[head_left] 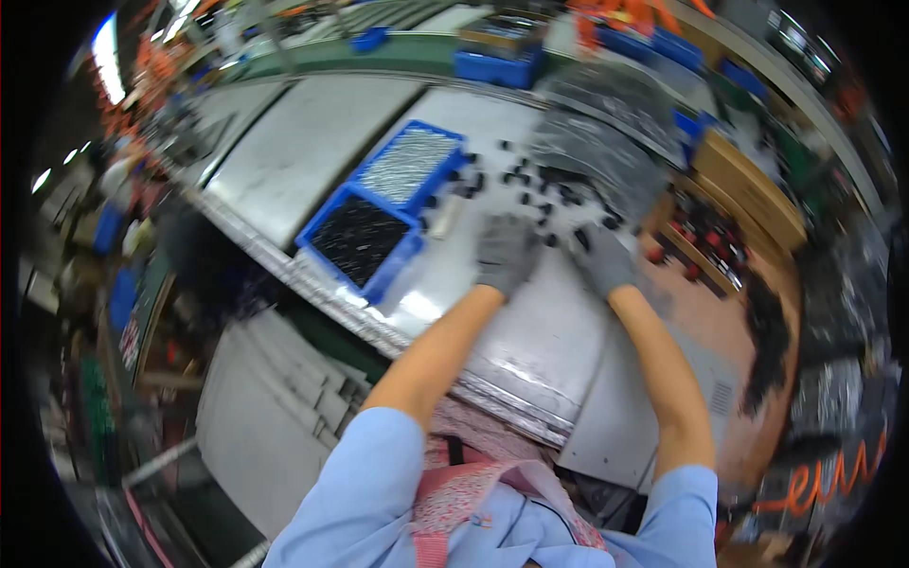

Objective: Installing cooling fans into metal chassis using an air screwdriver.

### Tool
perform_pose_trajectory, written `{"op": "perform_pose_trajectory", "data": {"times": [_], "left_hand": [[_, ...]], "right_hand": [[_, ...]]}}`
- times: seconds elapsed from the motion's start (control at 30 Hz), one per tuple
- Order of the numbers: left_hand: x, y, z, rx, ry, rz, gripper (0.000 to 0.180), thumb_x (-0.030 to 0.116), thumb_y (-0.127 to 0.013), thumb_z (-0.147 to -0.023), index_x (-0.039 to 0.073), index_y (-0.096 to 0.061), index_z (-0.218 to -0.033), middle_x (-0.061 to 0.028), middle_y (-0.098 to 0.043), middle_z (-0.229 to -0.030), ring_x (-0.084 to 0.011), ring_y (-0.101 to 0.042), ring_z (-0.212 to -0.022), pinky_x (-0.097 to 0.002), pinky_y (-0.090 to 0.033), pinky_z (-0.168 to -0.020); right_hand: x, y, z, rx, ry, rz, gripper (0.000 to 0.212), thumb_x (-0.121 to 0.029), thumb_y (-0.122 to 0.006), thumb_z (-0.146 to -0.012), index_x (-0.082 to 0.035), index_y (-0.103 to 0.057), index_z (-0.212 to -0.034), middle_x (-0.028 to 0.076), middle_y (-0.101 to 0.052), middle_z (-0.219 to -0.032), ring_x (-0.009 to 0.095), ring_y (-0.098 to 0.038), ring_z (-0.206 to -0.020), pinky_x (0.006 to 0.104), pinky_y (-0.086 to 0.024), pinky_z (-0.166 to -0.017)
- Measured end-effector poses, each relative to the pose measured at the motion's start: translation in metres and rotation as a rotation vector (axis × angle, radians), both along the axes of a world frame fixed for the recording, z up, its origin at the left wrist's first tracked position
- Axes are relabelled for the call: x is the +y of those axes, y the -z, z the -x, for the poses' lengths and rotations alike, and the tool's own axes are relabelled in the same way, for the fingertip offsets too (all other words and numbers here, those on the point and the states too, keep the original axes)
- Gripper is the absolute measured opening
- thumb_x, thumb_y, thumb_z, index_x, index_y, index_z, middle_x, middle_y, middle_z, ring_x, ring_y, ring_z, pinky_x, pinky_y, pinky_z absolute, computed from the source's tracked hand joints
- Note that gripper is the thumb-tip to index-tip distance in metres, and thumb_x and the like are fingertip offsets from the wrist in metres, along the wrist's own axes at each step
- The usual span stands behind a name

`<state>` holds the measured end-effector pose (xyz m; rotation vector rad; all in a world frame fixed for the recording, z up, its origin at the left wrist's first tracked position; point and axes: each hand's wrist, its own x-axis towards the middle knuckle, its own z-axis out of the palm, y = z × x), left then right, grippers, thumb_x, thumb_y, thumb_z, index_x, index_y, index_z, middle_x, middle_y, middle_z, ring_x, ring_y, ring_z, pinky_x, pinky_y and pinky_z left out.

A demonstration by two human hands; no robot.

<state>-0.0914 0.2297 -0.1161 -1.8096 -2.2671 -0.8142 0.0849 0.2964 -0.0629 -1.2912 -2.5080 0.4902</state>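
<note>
Head view: two grey-gloved hands, palms down, set side by side above a metal tabletop [540,346]. Left hand [507,248]: fingers pointed forward, loosely together; because of blur, whether anything is pinched cannot be told. Right hand [603,254]: fingers bent toward a dark piece [580,238] at their tips; whether it is gripped or merely touched cannot be told. Small black pieces [525,198], the items being handled, are scattered just ahead of and between the hands, the farther ones lying beside a clear plastic bag [606,156]. To the left of the left hand: a white block [445,218], then a blue tray [442,132] of two compartments, filled with black pins [360,239] and silvery pins [409,166]. To the right of the right hand: red-and-black parts [705,232] by a cardboard box [753,192]. Risks, as judged: loose pieces could be knocked away by a wide sweep; some could be hidden if the bag is pushed over them; pins could be spilled if the tray is caught by the left wrist. Edges and room: freest passage is offered behind both hands, toward the tabletop's near edge [511,407], over which pieces could be dragged; leftward travel is bounded by the tray, forward travel by the bag.
</note>
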Motion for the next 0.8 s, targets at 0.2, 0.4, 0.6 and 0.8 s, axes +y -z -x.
{"op": "perform_pose_trajectory", "data": {"times": [0.2, 0.4, 0.6, 0.8], "left_hand": [[-0.009, -0.021, -0.009, -0.194, 0.045, -0.106, 0.024, 0.029, -0.068, -0.075, 0.014, -0.062, -0.093, -0.0093, -0.058, -0.093, -0.0301, -0.056, -0.093, -0.0431, -0.048, -0.077], [0.002, -0.015, 0.001, -0.536, -0.036, -0.227, 0.026, 0.031, -0.065, -0.080, 0.011, -0.064, -0.098, -0.0043, -0.062, -0.081, -0.0202, -0.060, -0.070, -0.0328, -0.049, -0.063], [0.001, -0.012, 0.057, -2.333, 0.110, -0.173, 0.032, 0.038, -0.051, -0.093, 0.010, -0.059, -0.105, -0.0106, -0.064, -0.097, -0.0256, -0.062, -0.087, -0.0306, -0.054, -0.065], [-0.018, -0.051, 0.012, -2.601, 0.057, -0.228, 0.040, 0.038, -0.034, -0.099, 0.006, -0.051, -0.115, -0.0239, -0.051, -0.126, -0.0452, -0.048, -0.119, -0.0458, -0.055, -0.083]], "right_hand": [[0.023, -0.005, -0.075, 1.456, 0.335, 1.326, 0.036, -0.042, -0.048, -0.094, -0.008, -0.058, -0.099, 0.009, -0.062, -0.085, 0.021, -0.058, -0.075, 0.0278, -0.048, -0.051], [0.006, 0.023, -0.135, 1.875, 0.471, 1.329, 0.029, -0.036, -0.050, -0.095, -0.007, -0.058, -0.098, 0.013, -0.063, -0.092, 0.020, -0.057, -0.071, 0.0247, -0.047, -0.048], [-0.043, 0.004, -0.175, 1.565, 0.696, 0.933, 0.031, -0.039, -0.057, -0.093, -0.010, -0.059, -0.102, 0.005, -0.060, -0.090, 0.009, -0.051, -0.064, 0.0215, -0.040, -0.044], [-0.087, 0.001, -0.235, 1.008, 0.806, 0.515, 0.025, -0.029, -0.058, -0.093, -0.007, -0.063, -0.105, 0.005, -0.060, -0.088, 0.010, -0.054, -0.069, 0.0237, -0.043, -0.050]]}}
